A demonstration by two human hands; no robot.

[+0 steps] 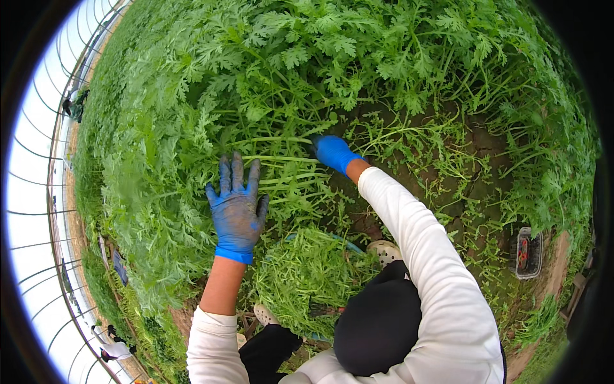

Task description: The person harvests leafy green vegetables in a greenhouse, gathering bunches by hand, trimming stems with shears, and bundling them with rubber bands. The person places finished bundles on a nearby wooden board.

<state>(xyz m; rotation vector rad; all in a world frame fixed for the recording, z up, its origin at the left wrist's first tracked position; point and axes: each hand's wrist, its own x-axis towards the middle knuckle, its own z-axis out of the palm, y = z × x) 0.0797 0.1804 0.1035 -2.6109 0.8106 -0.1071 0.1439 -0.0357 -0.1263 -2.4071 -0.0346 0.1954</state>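
Observation:
My left hand [238, 218], in a soiled blue glove, lies back up with its fingers spread against leaning leafy greens [158, 187] with deeply lobed leaves, like crown daisy. No object shows in it. To its right, my right hand [334, 152], also gloved in blue, reaches low to the base of several pale green stems [280, 158]. Its dark fingertips are partly hidden, so I cannot tell whether it grips a stem or a tool. Below my hands, between my feet, a heap of loose greens [312, 278] fills a container with a blue rim [352, 245].
Dense standing greens [336, 43] rise ahead. Bare soil [431, 187] with scattered thin plants lies to the right. A clear plastic tray [529, 254] holds red items. My cream clog [385, 252] touches the container's side. Two people [74, 108] are far left, beneath greenhouse hoops [31, 211].

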